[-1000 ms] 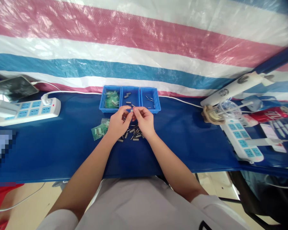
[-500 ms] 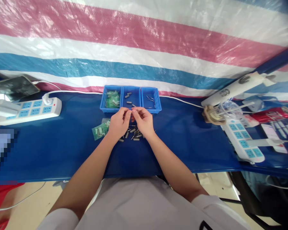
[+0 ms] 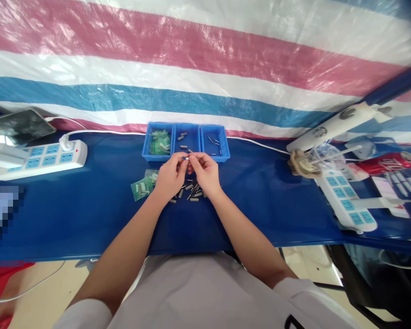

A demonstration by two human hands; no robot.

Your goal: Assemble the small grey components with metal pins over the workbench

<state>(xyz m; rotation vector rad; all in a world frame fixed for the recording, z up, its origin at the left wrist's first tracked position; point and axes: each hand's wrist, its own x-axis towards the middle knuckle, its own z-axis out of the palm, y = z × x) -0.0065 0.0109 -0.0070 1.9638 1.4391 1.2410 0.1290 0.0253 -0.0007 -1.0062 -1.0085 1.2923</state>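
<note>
My left hand [image 3: 169,177] and my right hand [image 3: 204,173] meet over the blue table [image 3: 89,210], fingertips pinched together on a small grey cylindrical part [image 3: 187,158]. Below the hands lies a loose pile of similar small grey parts [image 3: 188,193]. Just beyond the fingertips stand three joined blue bins [image 3: 186,141]: the left one holds green pieces, the middle one grey parts, the right one thin pins. A small clear bag of green pieces [image 3: 143,186] lies left of my left hand.
A white power strip [image 3: 37,158] sits at the left with a tablet [image 3: 18,126] behind it. At the right are another power strip [image 3: 349,199], a white lamp arm [image 3: 335,124], a clear cup [image 3: 324,155] and red packaging [image 3: 385,163]. A striped tarp hangs behind.
The hands stay together over the pile; the fingertips shift slightly while working the small part. Nothing else has moved.
</note>
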